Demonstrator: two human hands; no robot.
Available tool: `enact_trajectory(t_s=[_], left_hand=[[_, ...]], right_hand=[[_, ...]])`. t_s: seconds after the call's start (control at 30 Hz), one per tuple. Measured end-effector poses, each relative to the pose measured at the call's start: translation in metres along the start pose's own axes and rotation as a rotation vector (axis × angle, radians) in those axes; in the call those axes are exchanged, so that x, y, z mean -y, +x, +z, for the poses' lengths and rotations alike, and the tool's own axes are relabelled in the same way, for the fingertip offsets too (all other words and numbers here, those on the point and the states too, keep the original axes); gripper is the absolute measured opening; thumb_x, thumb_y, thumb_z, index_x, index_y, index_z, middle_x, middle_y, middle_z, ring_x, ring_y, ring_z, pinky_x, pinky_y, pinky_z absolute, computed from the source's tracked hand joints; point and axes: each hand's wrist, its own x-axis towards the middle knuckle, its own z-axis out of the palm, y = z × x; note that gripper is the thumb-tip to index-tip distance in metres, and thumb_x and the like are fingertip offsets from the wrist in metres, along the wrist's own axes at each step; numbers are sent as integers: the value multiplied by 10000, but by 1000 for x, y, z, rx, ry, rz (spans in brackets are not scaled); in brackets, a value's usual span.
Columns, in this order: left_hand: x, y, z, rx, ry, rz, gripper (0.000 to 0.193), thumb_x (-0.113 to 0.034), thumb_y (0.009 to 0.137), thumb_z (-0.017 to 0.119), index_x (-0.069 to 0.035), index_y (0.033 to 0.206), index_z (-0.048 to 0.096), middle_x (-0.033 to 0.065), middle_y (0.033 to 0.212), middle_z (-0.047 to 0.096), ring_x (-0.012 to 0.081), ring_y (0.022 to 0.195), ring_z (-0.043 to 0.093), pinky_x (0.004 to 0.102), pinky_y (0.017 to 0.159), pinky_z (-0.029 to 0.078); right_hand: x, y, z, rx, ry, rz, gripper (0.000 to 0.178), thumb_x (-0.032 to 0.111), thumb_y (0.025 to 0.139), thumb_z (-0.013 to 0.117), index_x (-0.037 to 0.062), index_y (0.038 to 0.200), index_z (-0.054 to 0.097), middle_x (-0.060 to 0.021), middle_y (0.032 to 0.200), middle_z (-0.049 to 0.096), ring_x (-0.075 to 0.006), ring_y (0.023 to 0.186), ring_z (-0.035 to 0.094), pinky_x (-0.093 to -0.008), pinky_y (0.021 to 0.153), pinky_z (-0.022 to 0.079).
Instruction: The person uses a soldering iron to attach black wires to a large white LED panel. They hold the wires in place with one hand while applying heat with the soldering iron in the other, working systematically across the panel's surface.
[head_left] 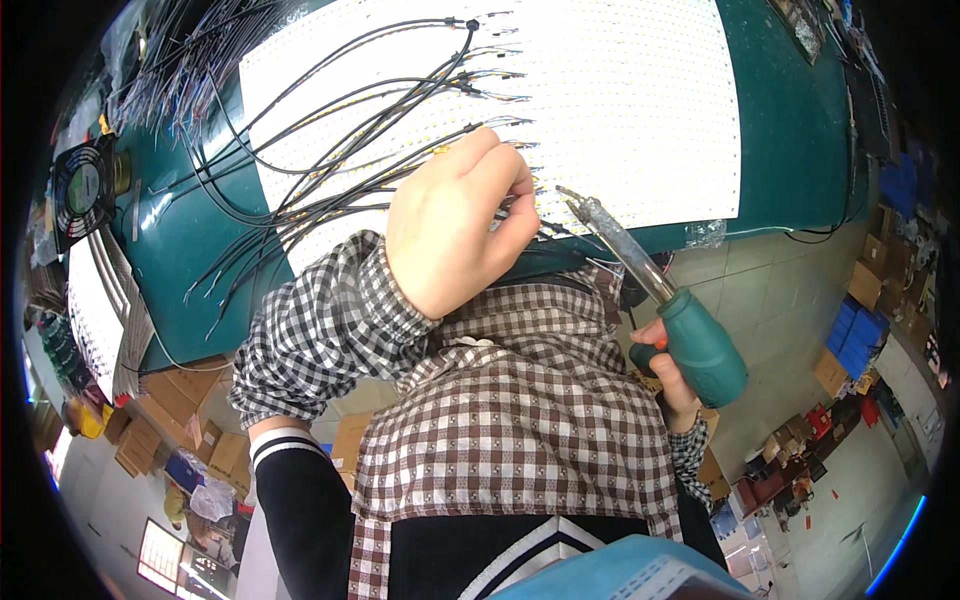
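Note:
My left hand (455,225) is closed in a pinch over the lower edge of a white LED panel sheet (640,100). A dark piece of cable shows between its thumb and fingers, mostly hidden by the hand. Several black cables (350,130) lie across the sheet, their thin coloured wire ends fanned out along a row on it. In my right hand (675,375) is a soldering iron (705,345) with a thick green body, the fingers wrapped round its handle. Its metal tip points up and left, close to the wire ends and right of my left hand.
The sheet lies on a green table (800,130). A bundle of loose wires (190,70) is at the far left, above a black fan (85,190). More strip panels (105,310) hang at the left edge. Cardboard boxes (870,270) and blue bins (853,335) stand on the floor at right.

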Motion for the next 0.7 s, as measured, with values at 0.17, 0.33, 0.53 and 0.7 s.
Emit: enact_trajectory(t_s=[0.17,0.33,0.53,0.7], left_hand=[[-2,0,-1,10,17,-14,142,-22,761,721,-54,821,597,105,806,582,319,704,621,403,612,506],[-3,0,-1,15,33,-15,135,-35,766,721,-55,816,598,104,808,584,316,706,621,403,615,508],[-4,0,-1,19,36,-23,133,-40,767,722,-55,817,599,102,808,583,313,713,621,403,620,510],[-4,0,-1,15,34,-27,131,-40,769,721,-54,813,598,103,807,582,315,714,620,405,624,510]], right_hand=[[-1,-1,3,-16,31,8,507,269,799,897,-61,1122,687,-73,892,756,-174,816,731,-317,785,580],[-3,0,4,-7,35,-17,600,228,772,922,-100,1187,638,-81,881,749,-166,808,735,-295,761,585],[0,0,7,-19,66,-6,613,210,763,927,-97,1201,627,-79,869,748,-160,811,736,-289,755,589],[1,3,6,-3,-9,-43,606,214,765,923,-93,1199,633,-68,854,754,-155,801,737,-290,751,590]])
